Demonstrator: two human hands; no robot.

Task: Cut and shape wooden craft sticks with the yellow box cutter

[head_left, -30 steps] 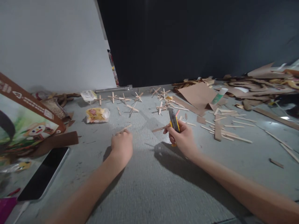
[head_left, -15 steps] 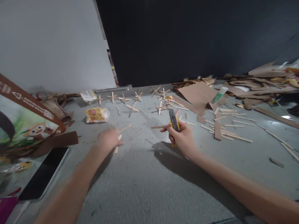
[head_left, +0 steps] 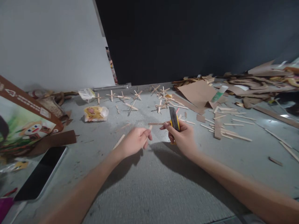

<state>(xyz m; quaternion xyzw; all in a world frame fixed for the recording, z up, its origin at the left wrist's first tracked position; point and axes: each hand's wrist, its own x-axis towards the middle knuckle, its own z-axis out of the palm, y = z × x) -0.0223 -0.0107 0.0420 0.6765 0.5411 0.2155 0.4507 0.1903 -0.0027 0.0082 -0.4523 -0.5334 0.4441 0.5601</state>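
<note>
Utility knife [head_left: 173,116], dark-bodied with yellow edging, in the right grip [head_left: 184,135].

On my left, a dark-screened phone [head_left: 40,174] lies near a cartoon-printed bag [head_left: 30,109]; farther back, a yellowish packet [head_left: 95,114] sits near a white-labelled package [head_left: 86,94].

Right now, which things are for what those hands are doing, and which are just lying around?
Probably part of the job:
- cutter, in the right hand
- thin brown stick, same hand
- loose sticks
- stick crosses

Probably just lying around:
- phone
- yellow packet
- printed bag or box
</note>
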